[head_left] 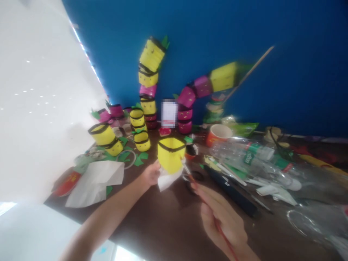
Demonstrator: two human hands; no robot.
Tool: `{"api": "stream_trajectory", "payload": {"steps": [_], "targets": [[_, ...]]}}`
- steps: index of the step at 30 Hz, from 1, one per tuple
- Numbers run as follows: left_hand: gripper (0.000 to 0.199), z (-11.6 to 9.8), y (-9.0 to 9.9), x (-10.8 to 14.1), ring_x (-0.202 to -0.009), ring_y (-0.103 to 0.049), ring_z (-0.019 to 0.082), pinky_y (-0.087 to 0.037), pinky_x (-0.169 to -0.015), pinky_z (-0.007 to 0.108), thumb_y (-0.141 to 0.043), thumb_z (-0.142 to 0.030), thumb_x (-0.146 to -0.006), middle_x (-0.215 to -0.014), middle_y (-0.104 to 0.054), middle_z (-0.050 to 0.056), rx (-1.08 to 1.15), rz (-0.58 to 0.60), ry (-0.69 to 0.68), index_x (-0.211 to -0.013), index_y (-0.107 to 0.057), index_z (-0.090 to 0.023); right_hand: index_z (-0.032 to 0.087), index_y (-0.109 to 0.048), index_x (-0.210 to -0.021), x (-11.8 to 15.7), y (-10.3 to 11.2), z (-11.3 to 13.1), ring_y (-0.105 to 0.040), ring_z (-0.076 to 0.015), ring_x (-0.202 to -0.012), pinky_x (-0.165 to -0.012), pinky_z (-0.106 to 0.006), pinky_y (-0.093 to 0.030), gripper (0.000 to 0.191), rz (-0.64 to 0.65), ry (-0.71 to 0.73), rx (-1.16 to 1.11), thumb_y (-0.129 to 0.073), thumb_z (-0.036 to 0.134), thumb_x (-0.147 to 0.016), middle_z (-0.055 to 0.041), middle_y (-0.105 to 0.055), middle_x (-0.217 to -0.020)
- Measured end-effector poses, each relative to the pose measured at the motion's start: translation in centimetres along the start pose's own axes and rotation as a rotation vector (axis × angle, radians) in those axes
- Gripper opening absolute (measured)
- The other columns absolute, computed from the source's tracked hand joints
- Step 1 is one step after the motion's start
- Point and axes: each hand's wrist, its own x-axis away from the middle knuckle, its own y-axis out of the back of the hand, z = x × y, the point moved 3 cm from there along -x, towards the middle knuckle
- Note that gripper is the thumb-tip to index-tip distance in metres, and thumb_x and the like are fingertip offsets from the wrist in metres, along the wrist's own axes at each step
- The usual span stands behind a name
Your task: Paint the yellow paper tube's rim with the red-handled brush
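My left hand grips a yellow cup with a black rim from its left side. White paper shows under the cup's lower part. In my right hand is a thin red-handled paintbrush, its tip at the cup's lower right side; blur hides whether it touches. Just right of the cup stands a small dark-topped container. Behind my left hand, a yellow cup with a black rim stands on the brown table.
Stacks of yellow and magenta cups rise before the blue wall. Clear plastic bottles, a dark long tool and an orange paper cup lie or stand at right. White paper, a tape ring and green scraps are at left.
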Motion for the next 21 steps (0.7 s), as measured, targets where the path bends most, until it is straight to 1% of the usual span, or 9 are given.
{"api": "stream_trajectory", "payload": {"steps": [2, 4, 7, 9, 11, 14, 16, 18, 21], "targets": [[0.051, 0.2, 0.5, 0.0, -0.089, -0.066, 0.025, -0.047, -0.086, 0.037, -0.071, -0.025, -0.058, -0.099, -0.07, 0.006, 0.001, -0.007, 0.012, -0.107, -0.062, -0.016, 0.015, -0.057, -0.113, -0.3, -0.1, 0.1, -0.067, -0.0173, -0.092, -0.08, -0.028, -0.057, 0.035, -0.001, -0.013, 0.0, -0.049, 0.004, -0.081, -0.0114, -0.068, -0.103], [0.047, 0.2, 1.1, -0.1, -0.089, -0.066, 0.025, -0.047, -0.086, 0.036, -0.071, -0.028, -0.06, -0.098, -0.071, 0.007, 0.014, -0.022, 0.011, -0.104, -0.064, -0.015, 0.015, -0.06, -0.107, -0.6, -0.1, 0.2, -0.067, -0.017, -0.089, -0.079, -0.027, -0.057, 0.032, 0.004, -0.026, -0.009, -0.049, 0.002, -0.079, -0.0098, -0.069, -0.098], [0.039, 0.2, 1.5, -0.4, -0.093, -0.064, 0.026, -0.044, -0.091, 0.038, -0.066, -0.033, -0.066, -0.097, -0.071, 0.009, 0.046, -0.068, -0.006, -0.099, -0.066, -0.012, 0.016, -0.062, -0.097, -0.8, 0.0, 0.3, -0.068, -0.0164, -0.083, -0.076, -0.026, -0.057, 0.028, 0.036, -0.019, -0.044, -0.048, 0.002, -0.077, -0.0072, -0.07, -0.09], [0.039, 0.0, 1.3, -0.6, -0.096, -0.063, 0.027, -0.041, -0.095, 0.04, -0.061, -0.035, -0.071, -0.097, -0.07, 0.011, 0.075, -0.097, -0.02, -0.1, -0.066, -0.01, 0.016, -0.063, -0.093, -0.6, 0.1, 0.3, -0.068, -0.0167, -0.081, -0.074, -0.027, -0.057, 0.026, 0.043, -0.003, -0.069, -0.046, 0.003, -0.077, -0.0071, -0.07, -0.087], [0.043, -0.3, 0.8, -0.7, -0.097, -0.063, 0.028, -0.04, -0.097, 0.042, -0.057, -0.039, -0.073, -0.097, -0.07, 0.012, 0.104, -0.107, -0.047, -0.103, -0.065, -0.009, 0.015, -0.062, -0.094, -0.4, 0.2, 0.2, -0.068, -0.0176, -0.081, -0.072, -0.028, -0.058, 0.026, 0.03, 0.01, -0.071, -0.046, 0.004, -0.077, -0.0078, -0.07, -0.088], [0.052, -0.7, -0.3, -0.8, -0.1, -0.062, 0.029, -0.039, -0.098, 0.042, -0.055, -0.046, -0.074, -0.099, -0.069, 0.013, 0.136, -0.092, -0.077, -0.11, -0.062, -0.009, 0.016, -0.062, -0.099, -0.2, 0.2, -0.2, -0.068, -0.0178, -0.083, -0.072, -0.028, -0.058, 0.029, -0.021, 0.043, -0.048, -0.047, 0.004, -0.077, -0.0087, -0.069, -0.09], [0.056, -0.8, -0.8, -0.7, -0.102, -0.061, 0.029, -0.039, -0.099, 0.042, -0.055, -0.047, -0.073, -0.102, -0.069, 0.012, 0.153, -0.076, -0.088, -0.115, -0.059, -0.009, 0.015, -0.061, -0.101, -0.2, 0.2, -0.3, -0.067, -0.0165, -0.085, -0.074, -0.026, -0.057, 0.029, -0.024, 0.026, -0.04, -0.048, 0.003, -0.078, -0.0088, -0.069, -0.093], [0.058, -0.8, -0.9, -0.6, -0.104, -0.06, 0.03, -0.039, -0.099, 0.042, -0.055, -0.049, -0.073, -0.104, -0.068, 0.013, 0.16, -0.066, -0.091, -0.116, -0.058, -0.01, 0.015, -0.061, -0.101, -0.2, 0.0, -0.4, -0.067, -0.0153, -0.087, -0.078, -0.025, -0.056, 0.029, -0.001, -0.025, -0.03, -0.048, 0.002, -0.079, -0.0087, -0.069, -0.094], [0.06, -0.7, -0.5, -0.6, -0.106, -0.058, 0.03, -0.038, -0.099, 0.043, -0.055, -0.051, -0.072, -0.101, -0.069, 0.014, 0.159, -0.083, -0.097, -0.114, -0.059, -0.009, 0.015, -0.061, -0.099, -0.5, -0.1, -0.1, -0.067, -0.0147, -0.086, -0.078, -0.024, -0.056, 0.027, 0.022, -0.042, -0.016, -0.048, 0.003, -0.079, -0.008, -0.069, -0.093]]}}
